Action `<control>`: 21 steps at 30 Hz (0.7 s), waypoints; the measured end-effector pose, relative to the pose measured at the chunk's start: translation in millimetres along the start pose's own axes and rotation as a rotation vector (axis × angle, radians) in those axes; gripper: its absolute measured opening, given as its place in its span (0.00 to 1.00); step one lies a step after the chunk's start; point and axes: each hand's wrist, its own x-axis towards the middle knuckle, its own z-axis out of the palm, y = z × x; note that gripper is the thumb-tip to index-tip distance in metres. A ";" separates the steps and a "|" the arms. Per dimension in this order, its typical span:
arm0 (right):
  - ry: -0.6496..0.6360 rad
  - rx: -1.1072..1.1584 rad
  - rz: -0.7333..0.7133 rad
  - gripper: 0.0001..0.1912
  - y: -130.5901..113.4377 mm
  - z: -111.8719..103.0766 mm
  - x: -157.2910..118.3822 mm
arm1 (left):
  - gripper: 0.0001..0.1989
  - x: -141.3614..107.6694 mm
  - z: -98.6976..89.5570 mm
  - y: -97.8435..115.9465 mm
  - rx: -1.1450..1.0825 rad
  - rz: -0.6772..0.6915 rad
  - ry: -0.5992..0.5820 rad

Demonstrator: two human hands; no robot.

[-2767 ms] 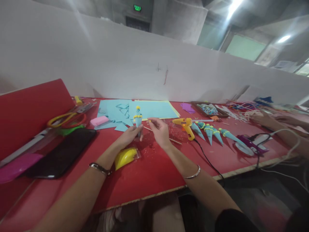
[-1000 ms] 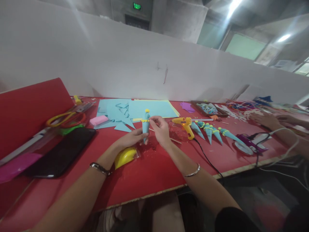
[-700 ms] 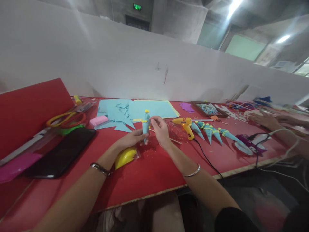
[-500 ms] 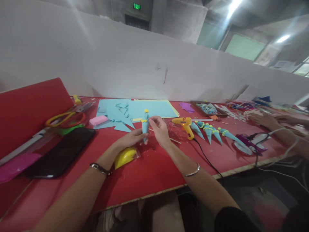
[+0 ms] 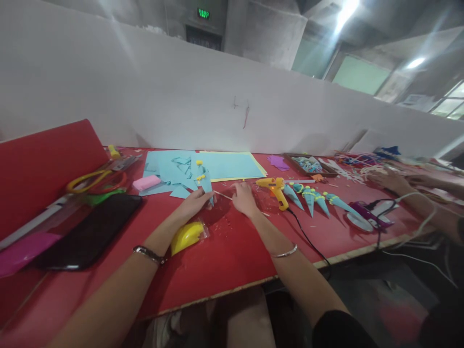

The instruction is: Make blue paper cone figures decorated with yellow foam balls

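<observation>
My left hand (image 5: 197, 200) holds a light blue paper cone (image 5: 206, 182) with yellow trim near its top, its point facing down. Low over the red table, my right hand (image 5: 244, 198) has its fingers bent downward beside a thin wooden stick (image 5: 223, 195); whether they grip anything is hidden. Right of it lies a yellow glue gun (image 5: 274, 190) with a small orange light lit. Several blue cones with yellow trim (image 5: 309, 199) rest beyond the gun. A yellow lump in clear wrap (image 5: 186, 237) sits below my left hand.
Blue paper sheets (image 5: 232, 166) and cut scraps lie at the back. At the left are a black phone (image 5: 90, 232), scissors (image 5: 89, 180) and a pink block (image 5: 146, 182). A tray of scraps (image 5: 329, 172) stands back right. Another person's hand (image 5: 389, 181) is at far right.
My left hand has shifted left with the cone, which now tilts. My right hand has left the cone's side and moved down to the table by the stick.
</observation>
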 end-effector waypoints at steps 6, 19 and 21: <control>-0.153 -0.184 -0.098 0.16 -11.0 -4.0 -8.6 | 0.12 3.7 -1.9 -4.3 -0.005 0.010 0.076; -0.209 -0.408 -0.219 0.14 -30.9 -4.1 -15.1 | 0.14 7.2 -3.5 -6.4 0.038 0.013 0.132; -0.190 -0.448 -0.175 0.16 -31.8 -6.5 -8.7 | 0.15 6.7 -3.8 -5.8 0.056 0.020 0.121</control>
